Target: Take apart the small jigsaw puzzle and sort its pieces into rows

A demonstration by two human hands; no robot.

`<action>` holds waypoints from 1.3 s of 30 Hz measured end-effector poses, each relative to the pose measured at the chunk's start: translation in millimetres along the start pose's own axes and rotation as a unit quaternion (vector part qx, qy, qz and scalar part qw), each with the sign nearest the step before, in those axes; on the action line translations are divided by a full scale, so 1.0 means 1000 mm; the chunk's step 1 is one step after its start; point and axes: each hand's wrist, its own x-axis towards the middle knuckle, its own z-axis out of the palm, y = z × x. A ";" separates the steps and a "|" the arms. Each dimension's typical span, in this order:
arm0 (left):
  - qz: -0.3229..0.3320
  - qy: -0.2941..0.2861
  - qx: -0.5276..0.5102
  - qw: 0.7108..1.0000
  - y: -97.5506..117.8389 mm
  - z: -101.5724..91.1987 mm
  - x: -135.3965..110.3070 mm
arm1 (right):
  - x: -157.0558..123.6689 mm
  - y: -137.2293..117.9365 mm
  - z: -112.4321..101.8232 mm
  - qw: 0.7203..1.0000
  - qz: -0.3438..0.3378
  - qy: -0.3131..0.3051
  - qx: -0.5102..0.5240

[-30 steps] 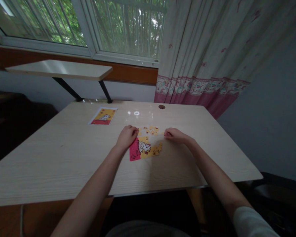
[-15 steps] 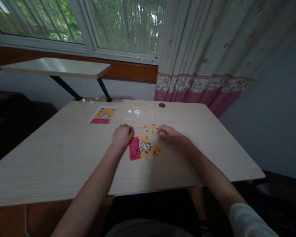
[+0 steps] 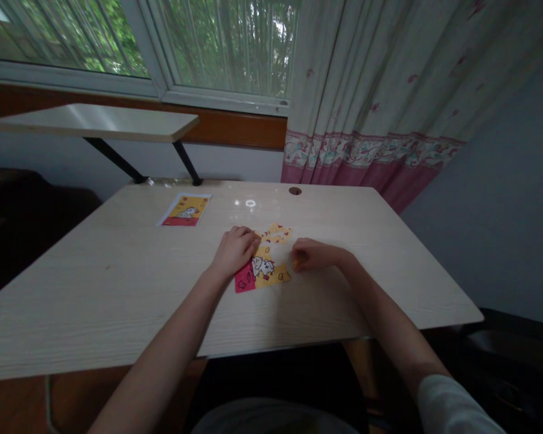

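A partly assembled jigsaw puzzle (image 3: 266, 280), pink-red at left and yellow at right with a white cartoon animal, lies flat on the desk. My left hand (image 3: 239, 248) rests over its upper left part, fingers stretched towards loose yellow puzzle pieces (image 3: 278, 234) lying just behind the puzzle. At the puzzle's right edge, my right hand (image 3: 314, 254) has its fingers curled together. A bit of yellow puzzle piece (image 3: 295, 264) shows at those fingertips; most of it is hidden by the hand.
A printed picture card (image 3: 186, 211) with the same colours lies at the back left of the desk (image 3: 140, 289). A raised shelf (image 3: 99, 122) on black legs stands behind it. There is a round cable hole (image 3: 295, 191) near the back edge, close to the curtain (image 3: 362, 150).
My left hand has moved right, onto the puzzle, and its fingers have straightened. My right hand has come down from the loose pieces to the puzzle's right edge, where yellow pieces showed before.
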 end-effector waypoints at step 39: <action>-0.084 -0.022 -0.508 0.857 0.033 0.009 0.004 | 0.028 -0.018 0.027 0.772 -0.004 0.159 0.616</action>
